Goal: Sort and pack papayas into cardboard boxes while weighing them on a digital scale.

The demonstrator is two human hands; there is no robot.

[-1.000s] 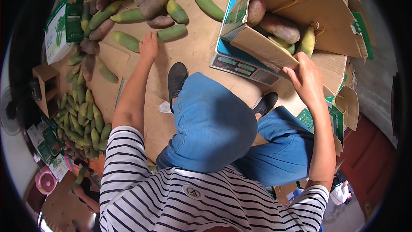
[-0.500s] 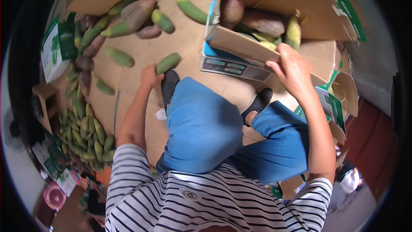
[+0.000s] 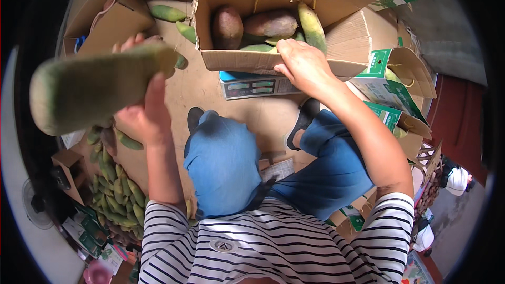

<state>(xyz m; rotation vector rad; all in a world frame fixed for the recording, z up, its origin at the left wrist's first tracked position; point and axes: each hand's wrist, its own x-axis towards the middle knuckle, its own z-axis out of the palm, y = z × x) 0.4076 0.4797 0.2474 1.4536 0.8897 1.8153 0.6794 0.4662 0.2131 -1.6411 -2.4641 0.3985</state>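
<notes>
My left hand (image 3: 145, 108) is raised at the left and grips a long green mango-like fruit (image 3: 94, 87) by one end. The fruit is close to the camera, slightly blurred, and hides part of the floor behind it. With my right hand (image 3: 302, 60), I grip the near edge of an open cardboard box (image 3: 239, 60). Inside lie a dark red fruit (image 3: 228, 29), another reddish fruit (image 3: 271, 23) and a yellow-green fruit (image 3: 312, 27), with more green ones partly hidden below. Under the box is a digital scale (image 3: 252, 88) with a blue top.
A heap of green fruit (image 3: 118, 194) lies at the left. Open green-and-white boxes (image 3: 384, 92) stand at the right. At the far left is another cardboard box (image 3: 123, 23); loose fruit (image 3: 167, 13) lies beside it. A fan (image 3: 37, 205) stands by the left wall.
My left hand has lifted from the floor, with the green fruit in its grip, up and to the left. My right hand stays on the box edge. The view has shifted.
</notes>
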